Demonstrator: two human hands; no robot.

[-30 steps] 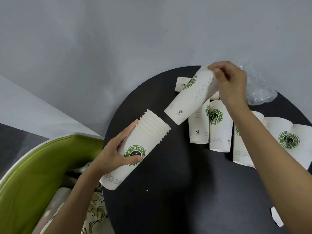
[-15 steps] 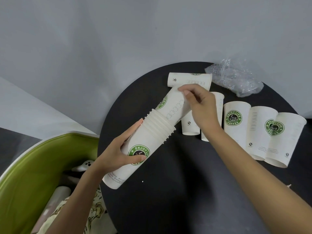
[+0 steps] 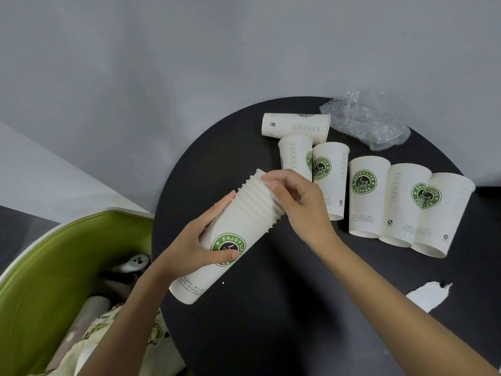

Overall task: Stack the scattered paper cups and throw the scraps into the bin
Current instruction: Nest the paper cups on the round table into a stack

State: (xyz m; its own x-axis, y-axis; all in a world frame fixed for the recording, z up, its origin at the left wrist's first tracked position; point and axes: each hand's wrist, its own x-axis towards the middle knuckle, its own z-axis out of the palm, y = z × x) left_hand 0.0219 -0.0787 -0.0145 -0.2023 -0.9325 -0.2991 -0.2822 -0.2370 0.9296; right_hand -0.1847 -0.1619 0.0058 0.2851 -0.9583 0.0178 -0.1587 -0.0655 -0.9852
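My left hand [image 3: 195, 240] grips a tilted stack of white paper cups [image 3: 230, 240] with a green logo, held over the left part of the round black table [image 3: 271, 321]. My right hand [image 3: 295, 202] curls over the stack's open rim end, fingers on the top cup. Several loose cups lie on their sides behind it: one crosswise at the back [image 3: 295, 126], two side by side [image 3: 329, 175], and three in a row to the right [image 3: 406, 207]. A crumpled clear plastic wrap [image 3: 366, 120] lies at the back. A torn white paper scrap [image 3: 428, 295] lies at the right.
A green-lined bin [image 3: 54, 267] with a white rim stands left of the table, with a bottle and printed paper inside. Behind the table is a grey wall. The table's edge curves close to the bin.
My right hand carried one cup from the back of the table and pushed it fully into the stack in my left hand. The view has also shifted left.
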